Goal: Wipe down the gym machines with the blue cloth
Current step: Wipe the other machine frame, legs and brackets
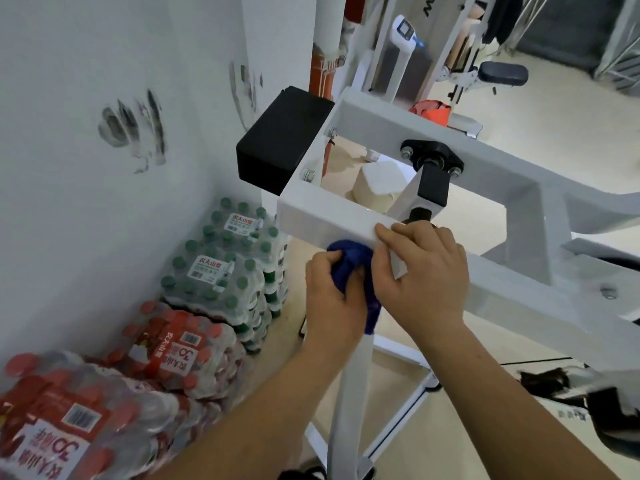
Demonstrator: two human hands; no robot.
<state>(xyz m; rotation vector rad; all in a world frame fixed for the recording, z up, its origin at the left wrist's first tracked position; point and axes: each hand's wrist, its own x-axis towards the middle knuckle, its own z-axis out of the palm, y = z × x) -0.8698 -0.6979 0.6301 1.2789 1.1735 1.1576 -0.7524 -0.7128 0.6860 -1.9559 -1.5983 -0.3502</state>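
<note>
A white steel gym machine frame (502, 188) fills the middle and right of the head view. My left hand (332, 299) grips a bunched blue cloth (353, 261) and holds it against the underside of the frame's near bar, with a tail of cloth hanging down between my hands. My right hand (422, 275) rests on the top of that same bar, fingers curled over its edge, beside the cloth. A black pivot bracket (431, 161) sits on the far bar.
A black block (280, 140) caps the frame's left end near the scuffed white wall (104, 133). Shrink-wrapped packs of water bottles, green-capped (225, 261) and red-capped (104, 393), are stacked on the floor at left. More gym equipment (502, 76) stands at the back.
</note>
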